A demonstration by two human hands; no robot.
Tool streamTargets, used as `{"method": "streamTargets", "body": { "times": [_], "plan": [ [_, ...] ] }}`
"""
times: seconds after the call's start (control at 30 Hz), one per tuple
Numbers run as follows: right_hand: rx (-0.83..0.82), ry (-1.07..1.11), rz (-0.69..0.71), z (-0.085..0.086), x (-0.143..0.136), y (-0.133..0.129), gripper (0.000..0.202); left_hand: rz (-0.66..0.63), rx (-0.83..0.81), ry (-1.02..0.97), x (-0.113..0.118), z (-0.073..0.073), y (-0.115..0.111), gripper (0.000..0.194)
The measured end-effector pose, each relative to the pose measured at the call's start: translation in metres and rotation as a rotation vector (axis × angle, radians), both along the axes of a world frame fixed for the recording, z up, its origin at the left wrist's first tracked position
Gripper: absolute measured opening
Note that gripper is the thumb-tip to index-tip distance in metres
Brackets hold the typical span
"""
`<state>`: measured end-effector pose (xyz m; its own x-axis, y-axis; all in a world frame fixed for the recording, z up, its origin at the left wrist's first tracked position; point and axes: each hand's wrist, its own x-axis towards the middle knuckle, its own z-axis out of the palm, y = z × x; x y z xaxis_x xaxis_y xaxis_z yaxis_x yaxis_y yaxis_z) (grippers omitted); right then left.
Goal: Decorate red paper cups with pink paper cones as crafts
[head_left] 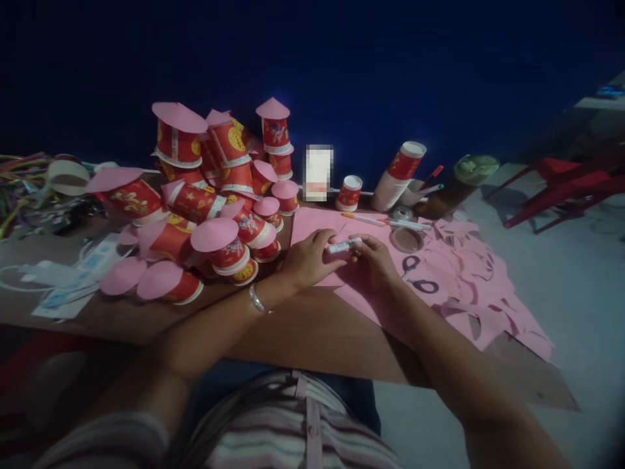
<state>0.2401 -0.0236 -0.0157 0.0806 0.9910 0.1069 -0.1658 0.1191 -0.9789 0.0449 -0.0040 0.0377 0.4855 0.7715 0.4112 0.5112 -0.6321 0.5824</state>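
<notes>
A small white tube with faint bluish marks is held between my two hands above the pink paper. My right hand pinches its right end with thumb and fingertips. The left end lies in the curve between thumb and fingers of my left hand, which wears a silver bangle on the wrist. Beneath both hands lie sheets of pink paper. Dark-handled scissors rest on the paper just right of my right hand, near a round tape roll.
Left of my hands are piled red paper cups with pink cone tops. At the back stand a red cup, a leaning cup stack and a dark jar. Pink scraps cover the right side; a power strip lies far left.
</notes>
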Motion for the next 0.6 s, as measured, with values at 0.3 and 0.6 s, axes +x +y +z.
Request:
{"method": "streamTargets", "body": {
  "times": [0.3, 0.6],
  "plan": [
    [-0.079, 0.126, 0.076, 0.01, 0.013, 0.002, 0.029, -0.054, -0.067, -0.201, 0.006, 0.001, 0.005, 0.007],
    [-0.038, 0.055, 0.169, 0.012, 0.019, 0.002, 0.029, -0.038, -0.513, -0.416, 0.002, -0.005, 0.005, 0.022]
  ]
}}
